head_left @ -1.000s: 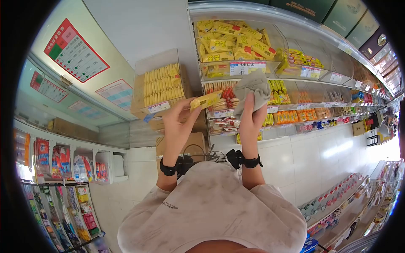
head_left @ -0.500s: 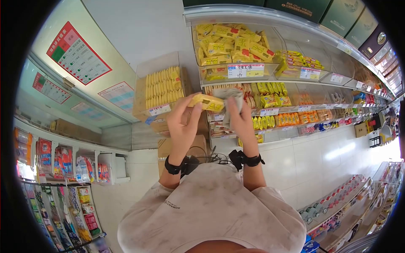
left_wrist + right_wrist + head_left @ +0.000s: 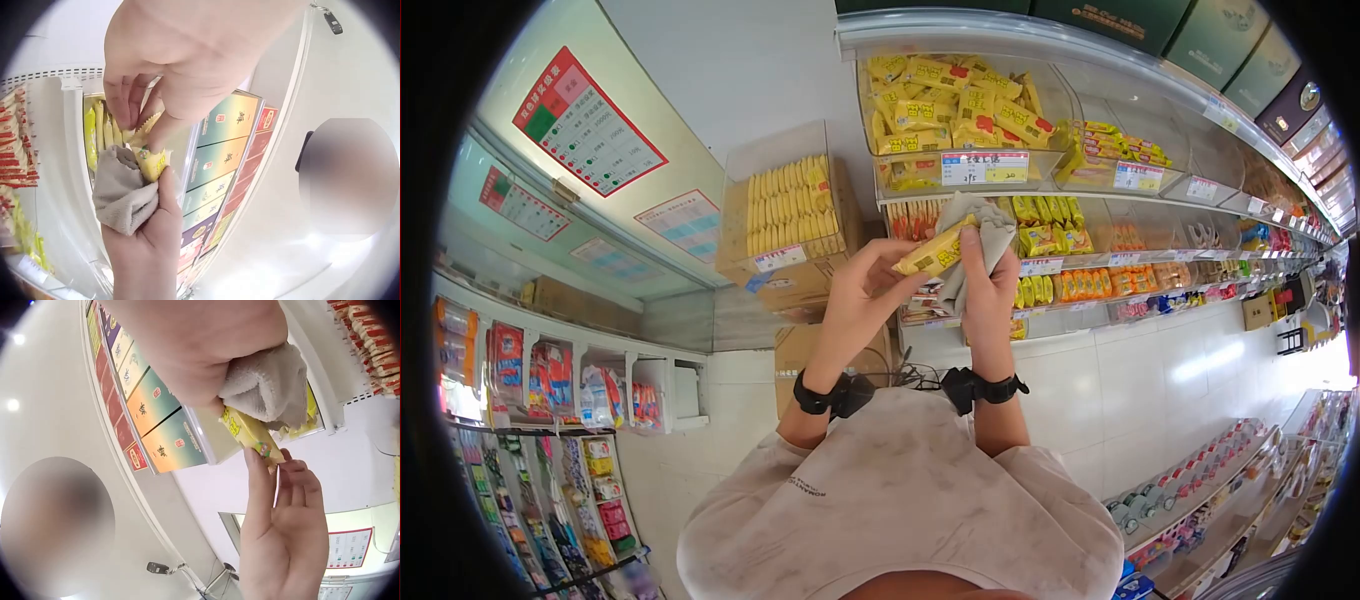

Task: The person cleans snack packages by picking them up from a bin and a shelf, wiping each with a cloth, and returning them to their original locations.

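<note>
A yellow snack packet (image 3: 935, 252) is held between both hands in front of the shelves. My left hand (image 3: 863, 290) pinches its near end between thumb and fingers; the crimped wrapper edge shows in the left wrist view. A grey cloth (image 3: 988, 240) is bunched in my right hand (image 3: 990, 285), whose thumb presses the packet against it. In the right wrist view the cloth (image 3: 265, 384) lies along the upper side of the packet (image 3: 250, 434), with the left hand (image 3: 284, 531) at the lower end.
A clear bin of yellow packets (image 3: 960, 105) sits on the top shelf. To its left stands an open carton (image 3: 785, 275) filled with rows of similar packets. Lower shelves hold red-and-white and orange packets (image 3: 1090, 281). A brown box (image 3: 800, 365) is on the floor below.
The packet was apart from the cloth a second ago. Both hands have come together, the left moving right, and the packet now lies against the cloth, tilted up toward the right.
</note>
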Demonstrator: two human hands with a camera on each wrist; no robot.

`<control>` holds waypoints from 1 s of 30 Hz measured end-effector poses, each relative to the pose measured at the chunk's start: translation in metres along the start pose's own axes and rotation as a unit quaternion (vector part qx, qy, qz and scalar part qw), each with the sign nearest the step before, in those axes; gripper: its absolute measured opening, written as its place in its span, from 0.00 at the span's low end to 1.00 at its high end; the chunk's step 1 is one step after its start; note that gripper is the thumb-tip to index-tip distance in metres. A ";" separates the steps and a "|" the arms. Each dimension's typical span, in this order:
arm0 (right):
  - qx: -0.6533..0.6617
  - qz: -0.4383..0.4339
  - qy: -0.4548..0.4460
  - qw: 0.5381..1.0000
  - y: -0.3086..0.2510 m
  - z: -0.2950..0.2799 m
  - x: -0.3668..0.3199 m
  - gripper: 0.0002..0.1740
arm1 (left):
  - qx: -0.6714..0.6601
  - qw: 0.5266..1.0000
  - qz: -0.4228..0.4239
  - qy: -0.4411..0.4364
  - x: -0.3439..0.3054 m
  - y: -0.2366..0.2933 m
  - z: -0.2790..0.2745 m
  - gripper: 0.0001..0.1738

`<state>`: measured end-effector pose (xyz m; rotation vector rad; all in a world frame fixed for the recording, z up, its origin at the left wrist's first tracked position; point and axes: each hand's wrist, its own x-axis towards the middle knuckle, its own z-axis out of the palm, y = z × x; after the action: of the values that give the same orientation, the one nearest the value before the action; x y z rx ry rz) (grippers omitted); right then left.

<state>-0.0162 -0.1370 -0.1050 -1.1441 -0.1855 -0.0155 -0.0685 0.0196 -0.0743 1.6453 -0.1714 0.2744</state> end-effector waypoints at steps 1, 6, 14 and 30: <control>0.076 0.021 0.003 0.997 -0.009 0.009 -0.002 0.17 | -0.023 1.000 -0.020 0.002 0.000 0.005 0.003 0.17; 0.209 0.053 -0.022 0.976 -0.030 0.033 -0.018 0.20 | -0.029 0.998 0.004 0.057 -0.003 -0.011 0.008 0.16; -0.033 0.032 -0.070 0.996 -0.003 0.027 -0.016 0.14 | 0.188 0.956 0.121 0.189 0.000 -0.005 0.001 0.15; -0.067 -0.045 0.006 0.997 -0.008 0.021 -0.004 0.13 | 0.234 0.942 0.233 0.062 0.004 0.004 0.001 0.31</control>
<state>-0.0235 -0.1215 -0.0899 -1.2689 -0.2287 -0.1164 -0.0657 0.0188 -0.0696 2.0375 -0.4277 0.8312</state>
